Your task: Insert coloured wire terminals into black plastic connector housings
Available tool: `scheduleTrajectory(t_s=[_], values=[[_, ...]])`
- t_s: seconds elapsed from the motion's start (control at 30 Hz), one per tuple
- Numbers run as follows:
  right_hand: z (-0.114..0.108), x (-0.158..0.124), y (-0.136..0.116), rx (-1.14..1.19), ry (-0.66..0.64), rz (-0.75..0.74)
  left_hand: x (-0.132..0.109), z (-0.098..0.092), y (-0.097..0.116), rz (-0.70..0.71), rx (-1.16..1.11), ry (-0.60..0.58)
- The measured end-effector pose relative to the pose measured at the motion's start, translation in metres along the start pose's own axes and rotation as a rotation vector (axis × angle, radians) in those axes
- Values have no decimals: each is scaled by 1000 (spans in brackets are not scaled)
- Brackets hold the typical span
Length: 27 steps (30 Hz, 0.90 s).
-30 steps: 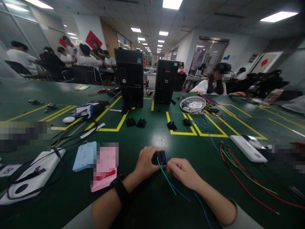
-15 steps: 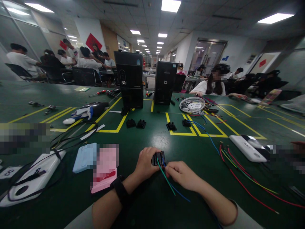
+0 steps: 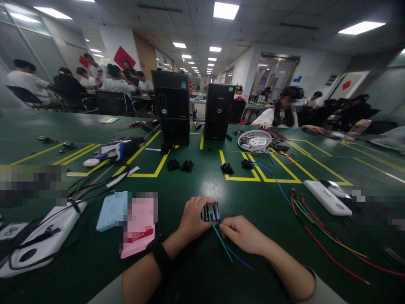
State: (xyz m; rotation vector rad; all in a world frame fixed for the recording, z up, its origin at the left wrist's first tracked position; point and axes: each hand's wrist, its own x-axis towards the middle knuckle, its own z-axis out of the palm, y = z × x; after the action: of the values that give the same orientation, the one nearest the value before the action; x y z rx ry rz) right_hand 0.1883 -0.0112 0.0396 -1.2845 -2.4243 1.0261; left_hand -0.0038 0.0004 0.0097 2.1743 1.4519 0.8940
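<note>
My left hand (image 3: pixel 195 217) is closed around the left side of a small black terminal block (image 3: pixel 211 207), just above the green table. A green wire (image 3: pixel 224 244) and a blue wire (image 3: pixel 239 260) run out of the block toward me. On the block's right, my right hand (image 3: pixel 241 232) pinches the blue wire close to where it enters. The fingertips of that hand are partly hidden. Farther off on the table sit several similar black blocks, among them one block (image 3: pixel 227 168) beside another block (image 3: pixel 247 164) with blue wires attached.
Red, green and yellow wires (image 3: pixel 332 240) lie at right near a white power bank (image 3: pixel 327 197). A pink case (image 3: pixel 139 228) and a light blue box (image 3: pixel 110 211) are at left. Two black computer towers (image 3: pixel 172 109) stand behind. A person (image 3: pixel 281 114) sits across the table.
Both hands keep their hold on the block and the blue wire, with hardly any movement. The whole view has shifted very slightly.
</note>
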Motion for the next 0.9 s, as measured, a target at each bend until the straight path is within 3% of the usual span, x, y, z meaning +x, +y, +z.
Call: scheduleTrajectory(t_s=[0.27,0.37,0.53,0.9], values=[[-7,-5,-8,342,54,34,0,1,0,3,-3,2],[-5,-4,-5,426,-6,63,0,0,0,0,-3,-3],[-2,-2,2,295,-92,88,1,-1,1,-7,-5,-14],[-7,-3,-8,297,38,26,0,1,1,2,-5,4]])
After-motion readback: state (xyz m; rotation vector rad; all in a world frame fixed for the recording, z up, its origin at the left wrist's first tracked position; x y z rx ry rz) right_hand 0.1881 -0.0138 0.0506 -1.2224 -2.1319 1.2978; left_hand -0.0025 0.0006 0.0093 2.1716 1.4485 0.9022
